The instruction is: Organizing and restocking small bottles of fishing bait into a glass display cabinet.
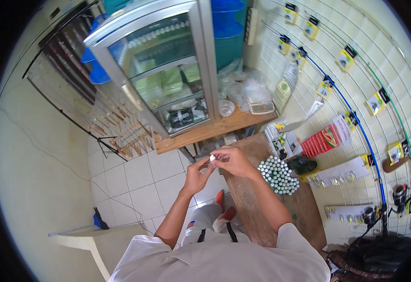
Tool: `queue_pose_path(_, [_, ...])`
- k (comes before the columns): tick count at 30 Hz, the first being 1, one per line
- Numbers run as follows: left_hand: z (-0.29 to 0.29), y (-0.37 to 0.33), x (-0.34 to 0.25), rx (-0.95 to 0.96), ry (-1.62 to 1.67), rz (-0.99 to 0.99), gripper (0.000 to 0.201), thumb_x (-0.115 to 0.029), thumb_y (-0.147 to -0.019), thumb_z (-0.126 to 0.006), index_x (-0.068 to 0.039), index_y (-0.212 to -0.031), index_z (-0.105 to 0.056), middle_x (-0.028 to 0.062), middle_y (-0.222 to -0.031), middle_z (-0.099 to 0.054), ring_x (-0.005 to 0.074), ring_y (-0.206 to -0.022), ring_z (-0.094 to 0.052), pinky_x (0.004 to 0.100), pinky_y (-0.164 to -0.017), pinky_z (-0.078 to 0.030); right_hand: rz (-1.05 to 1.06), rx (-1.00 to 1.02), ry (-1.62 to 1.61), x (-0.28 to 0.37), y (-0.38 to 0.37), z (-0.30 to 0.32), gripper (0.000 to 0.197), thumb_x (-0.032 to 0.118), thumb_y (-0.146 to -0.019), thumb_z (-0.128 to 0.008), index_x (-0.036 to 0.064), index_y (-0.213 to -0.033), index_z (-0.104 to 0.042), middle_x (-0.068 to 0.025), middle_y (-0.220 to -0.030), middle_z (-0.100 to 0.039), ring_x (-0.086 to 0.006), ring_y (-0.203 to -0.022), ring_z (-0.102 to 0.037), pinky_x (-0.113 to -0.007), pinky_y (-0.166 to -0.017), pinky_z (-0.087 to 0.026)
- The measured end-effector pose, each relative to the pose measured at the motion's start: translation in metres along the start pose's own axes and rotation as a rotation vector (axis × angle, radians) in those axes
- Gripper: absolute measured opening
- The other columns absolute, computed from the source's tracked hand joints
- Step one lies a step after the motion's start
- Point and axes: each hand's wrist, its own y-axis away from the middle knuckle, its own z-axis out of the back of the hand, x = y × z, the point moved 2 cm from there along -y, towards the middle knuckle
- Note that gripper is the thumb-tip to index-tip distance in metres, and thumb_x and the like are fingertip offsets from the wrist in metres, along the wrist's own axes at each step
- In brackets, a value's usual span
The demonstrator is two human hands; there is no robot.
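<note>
wooden bench [250, 197]: long plank surface running from the person's lap toward the wall; landmark for all entries below; its left edge drops straight to tiled floor.
glass cabinet [168, 70]: beyond the bench's far end, on a wooden counter; well apart from the hands.
fishing rods [355, 117]: blue and green, hung on the wall grid right of the bench; out of play.
vial cluster [278, 176]: many small white-capped vials standing packed together on the bench's right side; risk, in my judgement: a right elbow swinging back could topple the outer row, and round vials would roll off.
right hand [233, 160]: raised over the bench's left edge; fingers curled, thumb and forefinger pinched on the small white piece.
left hand [197, 176]: left of the bench, over open floor; fingers bent, tips closed on the same piece from below.
small white piece [212, 158]: held between both hands' fingertips, just off the bench's left edge; kind too small to tell; main risk: a slipped pinch drops it onto the tiles, not the bench, since nothing lies under it.
</note>
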Motion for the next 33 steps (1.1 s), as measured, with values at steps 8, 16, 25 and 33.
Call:
queue_pose_path(8, [0.080,0.009,-0.004,-0.306,0.080,-0.063,0.037,-0.006,-0.086,-0.078,0.006,-0.119,-0.067,0.0126,-0.106,-0.073,0.0169,-0.097,-0.069,0.0325,-0.090,-0.055,0.017,0.110,-0.084,0.064,-0.068,-0.036,0.037,0.008,-0.091,-0.073,-0.0056,-0.124,-0.064,-0.0110,-0.115,-0.069,-0.0131,-0.100,-0.066,-0.029,-0.088,-0.055])
queue_pose_path(16, [0.158,0.006,-0.032,-0.473,0.022,-0.043,0.032,-0.004,-0.083,-0.080,0.005,-0.112,-0.070,0.0097,-0.105,-0.073,0.0162,-0.097,-0.069,0.0307,-0.090,-0.054,0.080,0.104,-0.165,0.091,-0.163,-0.095,0.043,0.008,-0.094,-0.070,-0.0036,-0.133,-0.058,-0.0116,-0.122,-0.066,-0.0160,-0.115,-0.062,-0.031,-0.096,-0.051])
queue_pose_path(25, [0.233,0.001,-0.028,-0.542,0.011,-0.072,0.035,-0.002,-0.083,-0.080,0.005,-0.115,-0.068,0.0099,-0.109,-0.071,0.0174,-0.103,-0.067,0.0320,-0.094,-0.053,0.208,-0.158,-0.112,0.080,-0.242,-0.164,0.043,0.003,-0.094,-0.067,-0.0064,-0.134,-0.054,-0.0103,-0.116,-0.063,-0.0142,-0.109,-0.060,-0.028,-0.090,-0.052])
queue_pose_path(33, [0.268,-0.006,-0.015,-0.465,-0.022,-0.099,0.036,-0.004,-0.083,-0.081,0.006,-0.115,-0.068,0.0115,-0.110,-0.071,0.0182,-0.104,-0.067,0.0313,-0.096,-0.052,0.187,-0.215,-0.205,0.096,-0.187,-0.165,0.047,0.000,-0.088,-0.072,-0.0052,-0.132,-0.056,-0.0098,-0.124,-0.058,-0.0167,-0.108,-0.060,-0.032,-0.087,-0.052])
